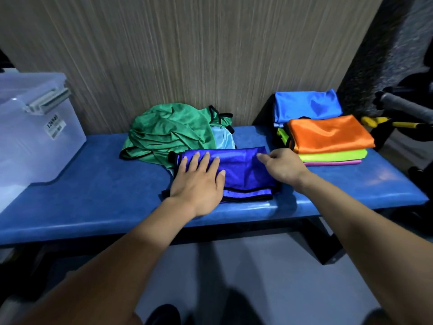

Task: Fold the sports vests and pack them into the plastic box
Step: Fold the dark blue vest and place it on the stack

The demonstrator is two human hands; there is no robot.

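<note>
Blue padded table (pixel 98 198) against a striped wall panel (pixel 187 55). Folded royal-blue vest (pixel 246 174) lying flat near the front edge, black trim facing forward. Left hand (pixel 199 181) spread flat, palm down, pressing its left half, gripping nothing. Right hand (pixel 281 166) pinching the cloth at the far right corner. Crumpled green vest (pixel 168 132) just behind, touching it. Stack of folded vests (pixel 328 137) at the right end, orange on top, near the right hand. Clear plastic box (pixel 35 127) with lid on at the left end, well apart; bare padding between.
</note>
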